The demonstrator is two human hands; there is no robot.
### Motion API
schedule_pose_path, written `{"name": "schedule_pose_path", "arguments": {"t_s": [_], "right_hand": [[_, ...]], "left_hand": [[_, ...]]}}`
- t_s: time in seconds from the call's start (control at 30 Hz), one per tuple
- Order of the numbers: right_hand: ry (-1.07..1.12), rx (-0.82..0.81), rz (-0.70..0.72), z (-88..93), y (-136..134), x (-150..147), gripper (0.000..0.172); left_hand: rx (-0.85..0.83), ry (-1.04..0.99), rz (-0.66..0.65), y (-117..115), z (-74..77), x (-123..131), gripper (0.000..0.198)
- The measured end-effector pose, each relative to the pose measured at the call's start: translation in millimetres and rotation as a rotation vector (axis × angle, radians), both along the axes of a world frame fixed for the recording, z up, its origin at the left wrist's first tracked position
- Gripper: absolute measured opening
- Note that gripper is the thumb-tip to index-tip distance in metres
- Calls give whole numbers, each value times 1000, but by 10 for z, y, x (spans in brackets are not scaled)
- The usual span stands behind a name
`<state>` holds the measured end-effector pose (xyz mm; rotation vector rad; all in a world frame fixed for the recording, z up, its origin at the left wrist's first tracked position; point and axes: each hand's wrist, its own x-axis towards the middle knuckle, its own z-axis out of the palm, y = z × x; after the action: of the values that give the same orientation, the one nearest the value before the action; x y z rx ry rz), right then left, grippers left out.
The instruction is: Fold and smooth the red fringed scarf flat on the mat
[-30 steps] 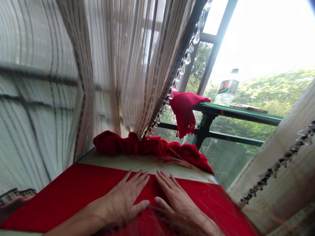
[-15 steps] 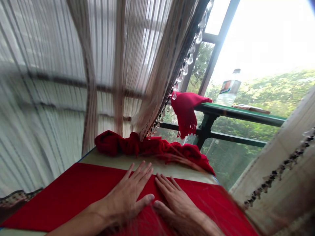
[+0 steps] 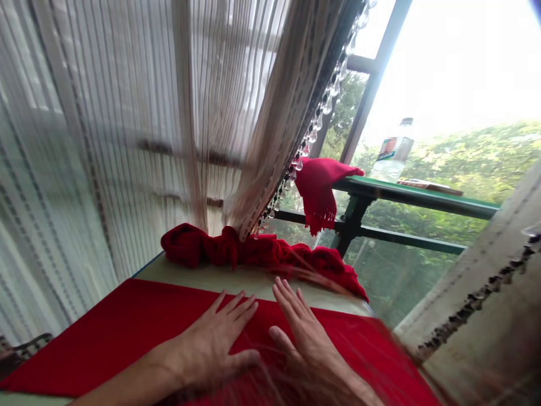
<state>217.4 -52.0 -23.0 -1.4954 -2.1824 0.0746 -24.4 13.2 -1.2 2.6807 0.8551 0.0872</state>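
A red cloth (image 3: 118,321) is spread smooth across a pale table top (image 3: 249,282). On its left-middle part lies my left hand (image 3: 215,338), palm down with the fingers spread, near the cloth's far edge. My right hand (image 3: 306,338) is beside it, fingers stretched out and thumb apart. Its fingertips reach past the far edge of the cloth, and whether they touch anything is unclear. Neither hand grips anything. Beyond the fingertips, a bunched red cloth (image 3: 262,251) lies along the table's far edge.
A striped sheer curtain (image 3: 169,101) with a beaded trim hangs on the left; another curtain (image 3: 477,321) is at the right. A green-topped rail (image 3: 422,194) carries a plastic bottle (image 3: 395,152), a flat brown item (image 3: 431,186) and a red fringed scarf (image 3: 319,192).
My right hand has moved forward, its fingers now past the cloth's edge. My left hand has drawn back slightly to the left. The left curtain has shifted.
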Motion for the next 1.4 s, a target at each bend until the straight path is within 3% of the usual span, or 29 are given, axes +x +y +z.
{"name": "schedule_pose_path", "arguments": {"t_s": [0.17, 0.4, 0.6, 0.73, 0.97, 1.07, 1.23, 1.3, 1.4], "right_hand": [[-93, -182, 20, -16, -42, -18, 71], [-49, -11, -17, 61, 5, 18, 73], [-128, -257, 45, -15, -4, 5, 74], [-132, -297, 16, 2, 5, -14, 79], [-139, -334, 28, 49, 25, -2, 81], [-136, -334, 32, 36, 38, 9, 80], [-112, -326, 38, 3, 43, 33, 78], [-100, -312, 42, -6, 31, 39, 77], [-105, -295, 44, -12, 11, 44, 77]], "left_hand": [[-13, 0, 12, -25, 52, 10, 82], [-14, 0, -13, 16, 36, 29, 82], [25, -22, -5, -17, 122, 63, 84], [124, -116, -24, -15, 159, 81, 86], [43, 0, 20, 25, 60, 66, 76], [144, -96, -21, 18, 55, 65, 76], [386, -433, -3, -11, 120, 66, 78], [351, -381, -5, -14, 121, 59, 81], [146, -118, -32, -10, 87, 50, 81]]}}
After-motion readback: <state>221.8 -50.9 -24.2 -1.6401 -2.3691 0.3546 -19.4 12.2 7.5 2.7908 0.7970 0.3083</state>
